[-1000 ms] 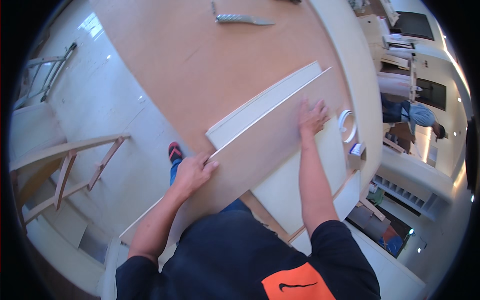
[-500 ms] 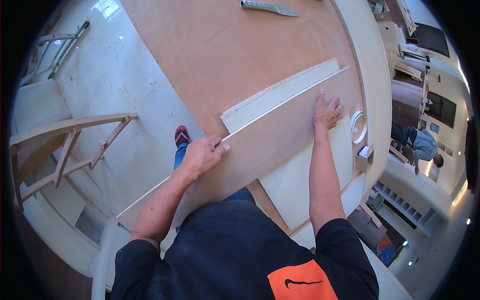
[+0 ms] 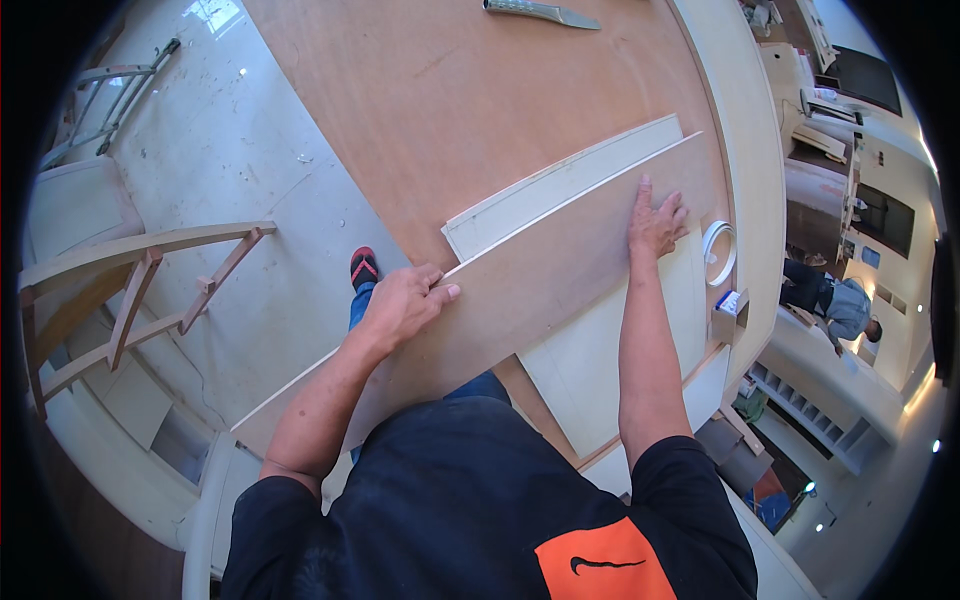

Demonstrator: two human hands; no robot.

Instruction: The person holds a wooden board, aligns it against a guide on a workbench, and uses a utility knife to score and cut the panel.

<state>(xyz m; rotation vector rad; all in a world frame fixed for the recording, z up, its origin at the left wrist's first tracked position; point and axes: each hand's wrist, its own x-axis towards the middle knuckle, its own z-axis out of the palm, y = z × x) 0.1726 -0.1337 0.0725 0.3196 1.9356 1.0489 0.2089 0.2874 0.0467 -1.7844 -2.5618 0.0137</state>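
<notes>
Board [image 3: 520,290] | long axis 8-to-2 o'clock | left hand [image 3: 400,305] pinching its edge | right hand [image 3: 655,222] spread flat on top

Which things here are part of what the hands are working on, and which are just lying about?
In hand:
long plywood strip, gripped at its edge by left hand, pressed flat by right hand
pale panel beneath it

Lying about:
tape roll
small box
metal tool
wooden frame
</notes>
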